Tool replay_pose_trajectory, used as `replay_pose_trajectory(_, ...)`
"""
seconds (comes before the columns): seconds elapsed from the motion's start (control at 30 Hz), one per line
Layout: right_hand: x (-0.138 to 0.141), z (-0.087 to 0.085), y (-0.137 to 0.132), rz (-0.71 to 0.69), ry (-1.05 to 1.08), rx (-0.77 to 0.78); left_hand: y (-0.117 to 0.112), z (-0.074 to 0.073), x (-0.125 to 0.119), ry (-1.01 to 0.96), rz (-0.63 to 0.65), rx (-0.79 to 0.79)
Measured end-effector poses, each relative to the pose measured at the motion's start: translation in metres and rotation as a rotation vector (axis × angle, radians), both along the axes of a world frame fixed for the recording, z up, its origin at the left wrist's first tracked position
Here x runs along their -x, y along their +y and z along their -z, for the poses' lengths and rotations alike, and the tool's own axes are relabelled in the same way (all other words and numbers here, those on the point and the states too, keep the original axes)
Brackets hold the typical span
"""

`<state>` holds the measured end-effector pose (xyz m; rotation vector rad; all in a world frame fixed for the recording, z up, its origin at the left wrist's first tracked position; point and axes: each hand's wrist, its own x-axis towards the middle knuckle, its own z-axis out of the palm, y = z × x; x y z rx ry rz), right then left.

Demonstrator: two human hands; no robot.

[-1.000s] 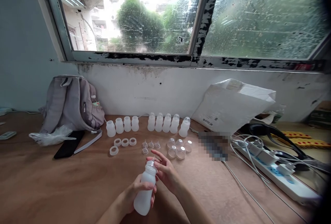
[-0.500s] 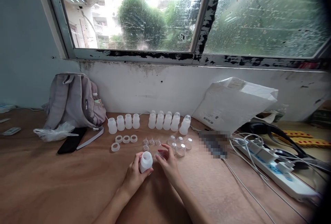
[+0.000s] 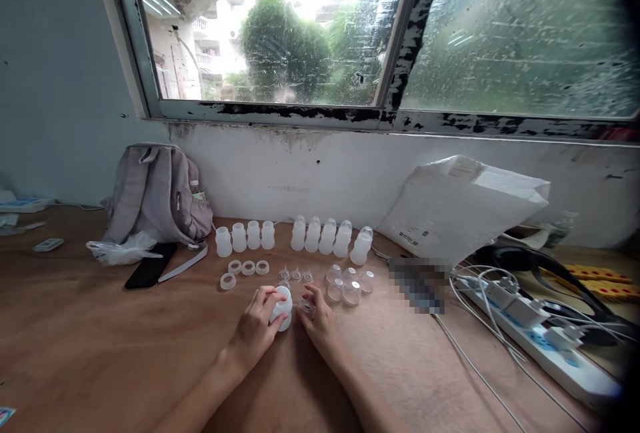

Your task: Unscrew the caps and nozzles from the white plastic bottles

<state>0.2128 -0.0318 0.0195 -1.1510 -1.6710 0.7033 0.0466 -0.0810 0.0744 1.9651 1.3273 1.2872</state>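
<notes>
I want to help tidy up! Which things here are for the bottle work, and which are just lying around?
In use: left hand, white bottle, right hand, small clear part, bottle rows, rings, clear caps.

Lying about: backpack, black phone, power strip, white bag.

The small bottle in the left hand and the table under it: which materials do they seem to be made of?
The small bottle, gripped by the left hand, looks like milky, translucent plastic with a matte finish: light glows softly through its wall, with no sharp glare. The table appears to be reddish-brown wood or plywood, unvarnished or dull, since faint grain streaks show and it hardly reflects the window.
</notes>
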Motion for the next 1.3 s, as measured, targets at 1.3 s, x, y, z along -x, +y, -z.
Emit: replay_pose_trajectory(1.3, 0.007, 0.014, 0.006, -0.086, -0.076, -0.155, 0.213, -0.015, 0.011, 0.857, -0.155, -0.381)
